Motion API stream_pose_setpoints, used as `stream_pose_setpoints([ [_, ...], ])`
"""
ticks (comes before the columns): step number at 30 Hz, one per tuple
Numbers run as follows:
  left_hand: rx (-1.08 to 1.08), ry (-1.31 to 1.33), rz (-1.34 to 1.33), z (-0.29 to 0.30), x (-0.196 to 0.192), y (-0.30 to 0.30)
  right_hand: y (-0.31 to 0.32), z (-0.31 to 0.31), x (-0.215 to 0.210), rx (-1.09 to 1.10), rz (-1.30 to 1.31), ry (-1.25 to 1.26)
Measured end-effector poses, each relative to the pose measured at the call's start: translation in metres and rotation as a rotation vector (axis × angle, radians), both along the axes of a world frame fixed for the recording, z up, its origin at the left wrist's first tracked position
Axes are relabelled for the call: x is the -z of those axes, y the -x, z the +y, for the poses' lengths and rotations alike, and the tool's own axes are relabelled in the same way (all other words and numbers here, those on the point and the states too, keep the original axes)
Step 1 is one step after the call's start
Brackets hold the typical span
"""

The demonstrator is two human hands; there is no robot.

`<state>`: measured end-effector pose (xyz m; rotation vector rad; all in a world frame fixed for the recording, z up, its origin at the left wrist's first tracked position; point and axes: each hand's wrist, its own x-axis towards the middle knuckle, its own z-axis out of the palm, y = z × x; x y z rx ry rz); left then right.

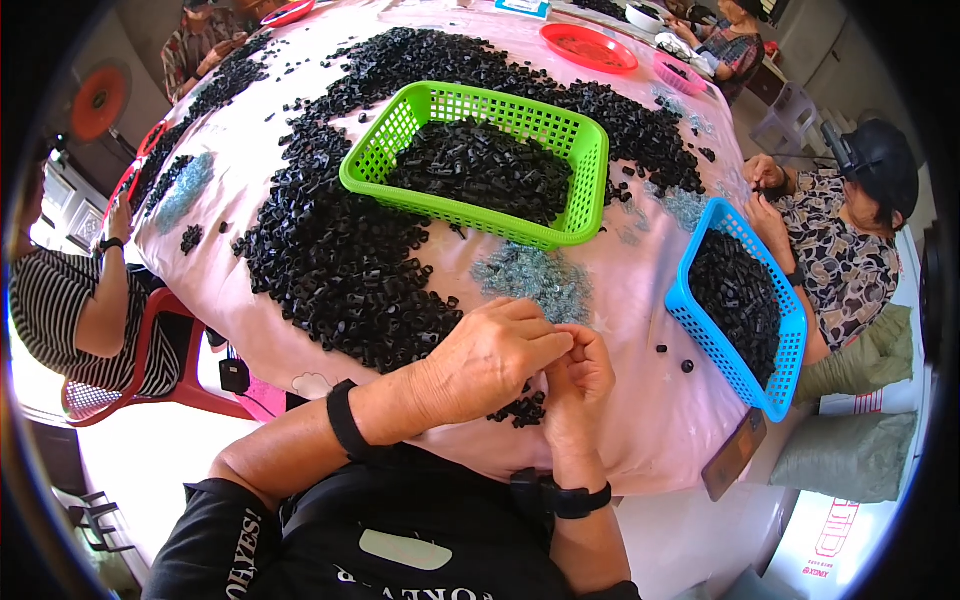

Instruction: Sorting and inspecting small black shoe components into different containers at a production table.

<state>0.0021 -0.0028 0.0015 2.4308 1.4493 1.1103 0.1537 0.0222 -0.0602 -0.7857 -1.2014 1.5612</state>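
sitting at a round table (640, 420) with a pale pink cloth, the person has both hands pulled together right at the near edge. the left hand (490, 360) lies palm down with its fingers curled toward the right hand (580, 375), and the fingertips of both meet around something tiny between them. it's too small and too covered to make out, so can't tell what's actually being pinched, only that both hands are closed in tight on that one spot. each wrist has a black band on it.

just under the hands sits a little cluster of small black parts (522, 408) on the cloth, touching the edge of the left hand. a much bigger heap of black parts (340, 270) spreads out to the left and up across the table. right above the hands is a small pile of pale blue-grey bits (535, 280).

a green basket (585, 190) filled with black pieces sits further back in the middle, and a blue basket (690, 310) also loaded with them is off to the right, near another person in a patterned top (845, 260). a red plate (590, 48) is at the far side. someone in a striped top (60, 310) sits at the left.
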Motion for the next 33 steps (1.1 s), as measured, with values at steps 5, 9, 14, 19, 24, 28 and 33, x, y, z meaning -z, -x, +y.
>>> stream_pose_setpoints([
  [5, -0.039, 0.071, -0.062, -0.006, -0.004, -0.001, 0.001, 0.0, 0.0, 0.026, 0.086, 0.072],
  [9, -0.24, 0.064, 0.028, 0.004, -0.02, 0.037, -0.001, -0.001, -0.003, 0.028, 0.02, 0.104],
  [14, -0.442, 0.238, 0.279, 0.009, 0.001, 0.091, -0.001, 0.0, -0.005, 0.028, -0.043, 0.087],
  [19, -0.606, 0.321, 0.417, 0.008, 0.007, 0.095, 0.0, 0.0, -0.005, 0.015, -0.006, 0.076],
  [24, -0.638, 0.347, 0.449, 0.011, 0.011, 0.095, 0.0, 0.0, -0.005, 0.017, 0.0, 0.058],
  [28, -0.665, 0.359, 0.432, 0.014, 0.011, 0.096, 0.001, 0.0, -0.005, 0.011, 0.007, 0.061],
  [33, -0.666, 0.374, 0.481, 0.018, 0.012, 0.095, 0.0, 0.0, -0.005, 0.007, -0.013, 0.058],
])
